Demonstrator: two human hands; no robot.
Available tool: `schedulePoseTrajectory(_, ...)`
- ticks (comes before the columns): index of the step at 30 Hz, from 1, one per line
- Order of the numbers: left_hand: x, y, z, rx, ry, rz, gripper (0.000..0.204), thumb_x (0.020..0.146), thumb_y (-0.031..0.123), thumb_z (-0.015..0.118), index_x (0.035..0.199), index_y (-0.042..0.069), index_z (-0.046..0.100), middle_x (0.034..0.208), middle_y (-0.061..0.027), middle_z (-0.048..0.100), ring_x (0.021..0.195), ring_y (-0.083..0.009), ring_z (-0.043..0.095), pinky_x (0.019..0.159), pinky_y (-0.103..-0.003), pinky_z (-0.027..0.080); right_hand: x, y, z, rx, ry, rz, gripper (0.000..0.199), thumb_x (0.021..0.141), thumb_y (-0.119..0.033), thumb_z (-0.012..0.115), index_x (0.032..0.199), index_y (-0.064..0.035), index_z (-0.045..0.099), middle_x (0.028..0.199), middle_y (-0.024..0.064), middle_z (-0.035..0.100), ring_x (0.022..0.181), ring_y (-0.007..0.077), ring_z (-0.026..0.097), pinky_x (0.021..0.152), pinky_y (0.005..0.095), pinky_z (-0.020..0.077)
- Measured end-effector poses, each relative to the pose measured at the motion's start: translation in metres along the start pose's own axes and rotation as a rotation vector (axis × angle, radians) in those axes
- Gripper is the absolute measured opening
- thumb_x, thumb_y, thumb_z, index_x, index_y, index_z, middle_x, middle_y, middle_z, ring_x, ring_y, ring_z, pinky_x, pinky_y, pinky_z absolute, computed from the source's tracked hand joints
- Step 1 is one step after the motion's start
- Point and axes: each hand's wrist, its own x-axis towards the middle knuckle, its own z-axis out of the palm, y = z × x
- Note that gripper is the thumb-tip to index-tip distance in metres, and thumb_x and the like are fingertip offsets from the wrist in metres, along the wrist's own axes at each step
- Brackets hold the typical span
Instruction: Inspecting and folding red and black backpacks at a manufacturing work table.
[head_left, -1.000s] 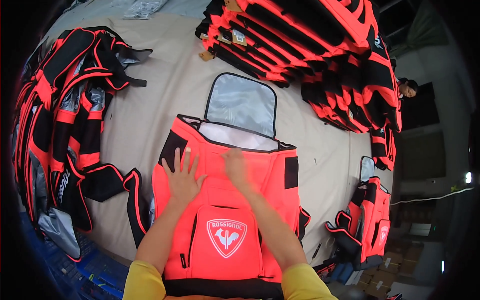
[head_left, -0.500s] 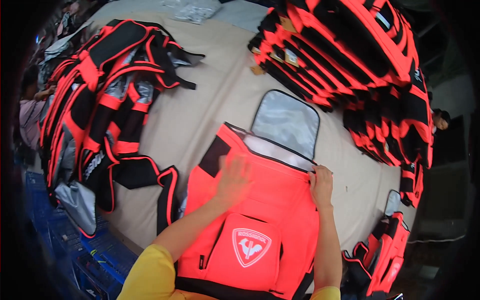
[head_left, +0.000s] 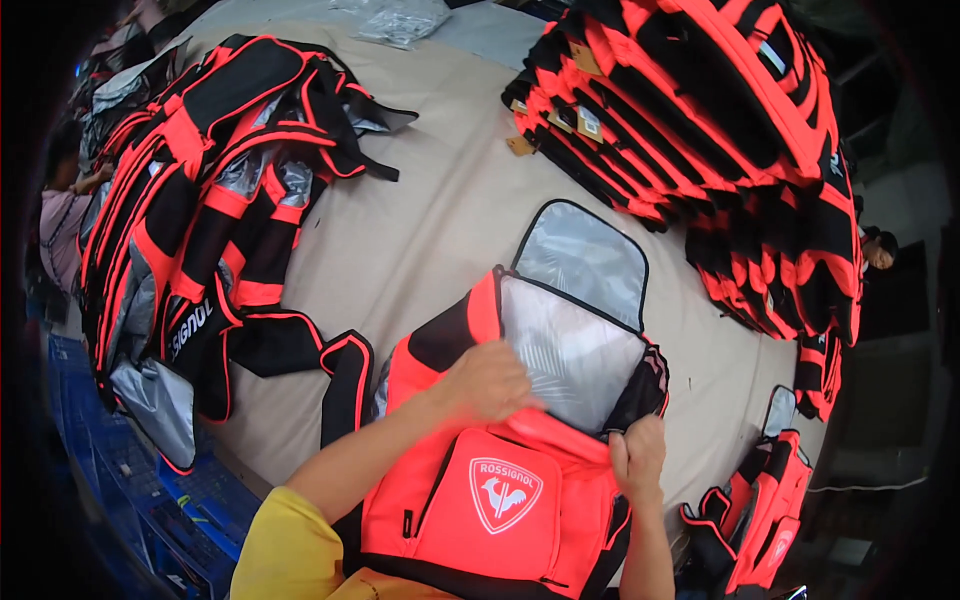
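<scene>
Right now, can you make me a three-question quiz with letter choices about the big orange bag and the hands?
1. Where does the open orange bag lie?
A. on the tan table
B. on the floor
C. on a chair

2. What colour is the lining inside the bag's flap?
A. yellow
B. silver-grey
C. green

3. What is the right hand doing?
A. waving in the air
B. holding a cup
C. pinching the rim of the bag's opening

Answers: 1 A, the tan tabletop shows all around the bag. 2 B, the raised flap shines silver-grey. 3 C, its fingers are closed on the rim, while the left hand reaches into the opening.
</scene>
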Motion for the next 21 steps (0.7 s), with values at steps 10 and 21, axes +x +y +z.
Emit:
schedulePoseTrajectory(10,-0.061,0.081,0.02,-0.107,-0.397,0.026,0.044,0.086,0.034,0.076,0.049,0.012,0.062,0.049,-0.005,0.055,0.05,-0.026,0.056,0.066,-0.039,0.042,-0.058,-0.06,0.051,0.396,-0.265,0.057,0.044,0.088,-0.009,0.078,0.056,-0.006,0.049,0.057,0.0093,0.048,0.052,0.0274,0.052,0.058,0.0406,0.0372)
schedulePoseTrajectory(21,-0.095,0.089,0.027,0.027,-0.226,0.07,0.038,0.079,0.023,0.081,0.051,0.015,0.057,0.051,-0.0031,0.051,0.05,-0.0241,0.052,0.063,-0.041,0.04,-0.067,-0.068,0.074,0.295,-0.284,0.07,0.042,0.096,-0.026,0.068,0.059,-0.0056,0.065,0.063,0.0113,0.066,0.063,0.0308,0.065,0.07,0.0441,0.0473)
